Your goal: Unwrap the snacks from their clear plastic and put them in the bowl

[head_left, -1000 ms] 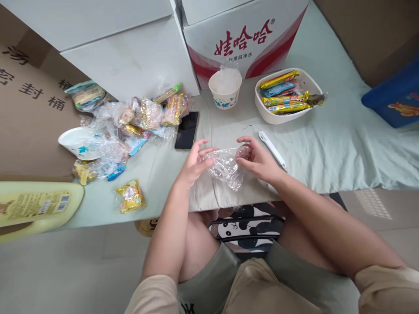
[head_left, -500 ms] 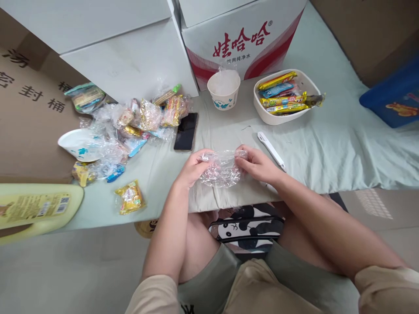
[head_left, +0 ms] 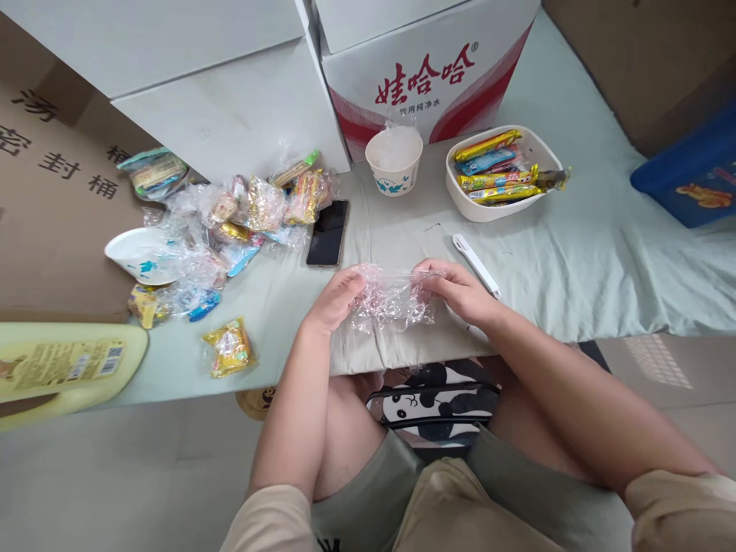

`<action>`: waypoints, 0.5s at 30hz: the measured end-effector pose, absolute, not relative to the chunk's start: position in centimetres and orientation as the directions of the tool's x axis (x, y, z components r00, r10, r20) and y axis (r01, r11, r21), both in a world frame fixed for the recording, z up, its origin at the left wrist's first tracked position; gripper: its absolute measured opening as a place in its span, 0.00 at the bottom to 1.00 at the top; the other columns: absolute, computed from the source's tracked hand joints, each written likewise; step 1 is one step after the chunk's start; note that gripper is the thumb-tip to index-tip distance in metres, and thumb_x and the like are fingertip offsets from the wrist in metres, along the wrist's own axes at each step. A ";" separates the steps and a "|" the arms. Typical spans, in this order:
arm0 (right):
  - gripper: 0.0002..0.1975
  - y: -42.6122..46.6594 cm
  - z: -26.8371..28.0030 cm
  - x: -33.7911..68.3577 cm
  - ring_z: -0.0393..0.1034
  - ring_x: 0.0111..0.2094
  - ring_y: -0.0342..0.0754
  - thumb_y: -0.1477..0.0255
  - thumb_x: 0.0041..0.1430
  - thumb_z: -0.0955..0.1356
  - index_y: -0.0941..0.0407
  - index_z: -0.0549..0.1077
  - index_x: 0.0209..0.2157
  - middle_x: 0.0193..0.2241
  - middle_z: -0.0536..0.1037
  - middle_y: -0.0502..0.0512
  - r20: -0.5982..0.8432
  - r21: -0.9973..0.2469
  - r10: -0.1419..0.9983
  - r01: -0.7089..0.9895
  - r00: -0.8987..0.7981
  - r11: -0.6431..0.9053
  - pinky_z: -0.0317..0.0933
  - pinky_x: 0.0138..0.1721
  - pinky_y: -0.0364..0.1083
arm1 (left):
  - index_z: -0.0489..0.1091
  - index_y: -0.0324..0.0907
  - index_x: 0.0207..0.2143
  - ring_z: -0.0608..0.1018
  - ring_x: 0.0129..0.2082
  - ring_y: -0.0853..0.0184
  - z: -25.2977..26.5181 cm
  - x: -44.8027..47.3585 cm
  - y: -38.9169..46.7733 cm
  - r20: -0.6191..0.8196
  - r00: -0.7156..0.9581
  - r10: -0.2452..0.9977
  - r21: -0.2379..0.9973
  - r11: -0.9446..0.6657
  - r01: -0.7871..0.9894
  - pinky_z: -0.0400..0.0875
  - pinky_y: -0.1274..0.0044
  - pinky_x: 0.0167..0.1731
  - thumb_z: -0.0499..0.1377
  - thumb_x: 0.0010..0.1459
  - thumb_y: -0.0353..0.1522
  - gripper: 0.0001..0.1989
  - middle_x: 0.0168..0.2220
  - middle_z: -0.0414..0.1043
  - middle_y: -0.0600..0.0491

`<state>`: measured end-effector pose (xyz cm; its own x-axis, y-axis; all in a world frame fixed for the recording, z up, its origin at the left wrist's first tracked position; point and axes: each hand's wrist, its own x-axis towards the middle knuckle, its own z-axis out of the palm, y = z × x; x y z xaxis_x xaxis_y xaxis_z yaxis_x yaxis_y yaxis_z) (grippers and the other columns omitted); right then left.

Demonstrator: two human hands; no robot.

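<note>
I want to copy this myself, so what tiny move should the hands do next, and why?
Maybe ease the hands slightly apart to smooth the clear plastic: the left hand and right hand each grip one side, and the part between them looks crumpled.

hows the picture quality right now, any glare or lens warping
In the head view, bright glints speckle the clear plastic between the left hand and right hand, making its outline hard to trace; in the head view, the brown box slants, likely wide-lens distortion; also in the head view, patterned light brightens the floor.
</note>
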<state>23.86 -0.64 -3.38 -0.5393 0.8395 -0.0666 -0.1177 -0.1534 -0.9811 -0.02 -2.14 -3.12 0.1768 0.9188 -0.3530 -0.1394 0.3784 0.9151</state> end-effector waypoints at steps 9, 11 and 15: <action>0.24 -0.6 -3.5 23.8 0.66 0.27 0.46 0.49 0.62 0.63 0.55 0.74 0.28 0.25 0.73 0.53 -0.072 -0.995 0.836 0.094 -0.544 -0.025 0.60 0.31 0.47 | 0.73 0.38 0.25 0.70 0.21 0.71 -2.5 0.0 -1.8 -0.322 0.268 0.908 0.939 0.343 -0.035 0.62 0.78 0.23 0.64 0.47 0.58 0.30 0.21 0.70 0.53; 0.15 -0.7 -3.7 23.7 0.65 0.28 0.44 0.57 0.59 0.69 0.56 0.74 0.33 0.27 0.74 0.52 -0.055 -0.982 0.844 0.183 -0.534 0.052 0.59 0.30 0.46 | 0.73 0.38 0.28 0.69 0.22 0.74 -2.6 -0.1 -1.9 -0.280 0.263 0.923 0.959 0.282 0.032 0.61 0.80 0.24 0.72 0.43 0.48 0.23 0.24 0.70 0.56; 0.25 -0.6 -4.0 23.5 0.67 0.29 0.45 0.64 0.51 0.72 0.55 0.68 0.51 0.33 0.76 0.51 -0.067 -0.976 0.870 0.215 -0.488 0.046 0.60 0.32 0.46 | 0.72 0.41 0.37 0.71 0.26 0.73 -3.3 -0.1 -1.8 -0.222 0.191 0.956 0.975 0.218 0.041 0.64 0.80 0.27 0.72 0.44 0.40 0.21 0.30 0.72 0.56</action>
<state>23.46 -0.63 -4.04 -0.4885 0.8700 -0.0670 0.2149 0.0455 -0.9756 -0.12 -1.75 -3.29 0.1910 0.9561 -0.2221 0.0410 0.2183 0.9750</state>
